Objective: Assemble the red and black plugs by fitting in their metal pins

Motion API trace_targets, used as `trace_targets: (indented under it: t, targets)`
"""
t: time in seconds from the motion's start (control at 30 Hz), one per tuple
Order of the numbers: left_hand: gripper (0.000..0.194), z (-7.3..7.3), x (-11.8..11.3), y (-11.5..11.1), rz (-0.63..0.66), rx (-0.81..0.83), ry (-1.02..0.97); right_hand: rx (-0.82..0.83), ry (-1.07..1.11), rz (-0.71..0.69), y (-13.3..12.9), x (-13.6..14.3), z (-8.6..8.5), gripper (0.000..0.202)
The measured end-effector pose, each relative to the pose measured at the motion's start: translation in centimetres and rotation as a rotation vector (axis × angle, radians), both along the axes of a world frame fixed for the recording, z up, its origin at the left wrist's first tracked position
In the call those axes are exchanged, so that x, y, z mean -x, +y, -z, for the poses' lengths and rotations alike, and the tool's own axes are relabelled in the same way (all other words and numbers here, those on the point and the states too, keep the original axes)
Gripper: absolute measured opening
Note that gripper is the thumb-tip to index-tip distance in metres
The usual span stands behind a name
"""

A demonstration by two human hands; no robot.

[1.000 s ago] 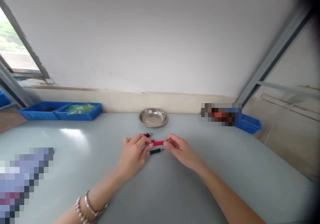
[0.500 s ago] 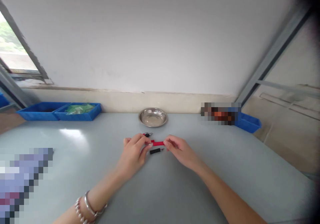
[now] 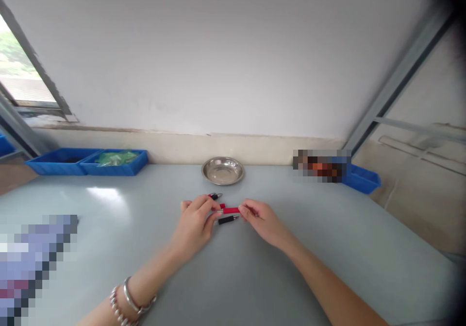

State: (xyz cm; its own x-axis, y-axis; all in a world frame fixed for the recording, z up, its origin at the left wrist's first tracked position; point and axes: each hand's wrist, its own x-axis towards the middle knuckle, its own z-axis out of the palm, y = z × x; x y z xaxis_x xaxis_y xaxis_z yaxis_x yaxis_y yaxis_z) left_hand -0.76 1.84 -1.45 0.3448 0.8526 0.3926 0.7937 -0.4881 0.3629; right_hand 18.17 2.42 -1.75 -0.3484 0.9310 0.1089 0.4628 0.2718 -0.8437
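Observation:
A red pen barrel (image 3: 231, 210) is held level between my two hands, just above the table. My left hand (image 3: 198, 219) pinches the thin silvery end of it. The other end sits between the thumb and fingers of my right hand (image 3: 262, 219), which cover that tip. A small red piece (image 3: 222, 205) shows behind the barrel, close to my left fingertips; what it joins is hidden. Just below the barrel lies a black pen grip with a silver tip (image 3: 227, 219). Beyond my left hand rests a red-and-black pen (image 3: 215, 196), partly covered by my fingers.
A round metal dish (image 3: 223, 171) stands against the wall. At the back left are a blue tray (image 3: 54, 168) and another blue tray (image 3: 116, 170) holding green packets. A blue bin (image 3: 364, 178) stands back right beside a blurred-out item. Another blurred object (image 3: 32, 263) lies at left.
The red barrel has dropped slightly and now shows apart from the small red piece near my left fingertips. Both hands stay in nearly the same place.

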Motion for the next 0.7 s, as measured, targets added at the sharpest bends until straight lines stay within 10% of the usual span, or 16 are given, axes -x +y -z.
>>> trace_targets:
  t: [0.7]
  targets:
    - [0.016, 0.8, 0.9, 1.0, -0.166, 0.187, 0.179, -0.187, -0.346, 0.417, 1.3, -2.0, -0.1, 0.018]
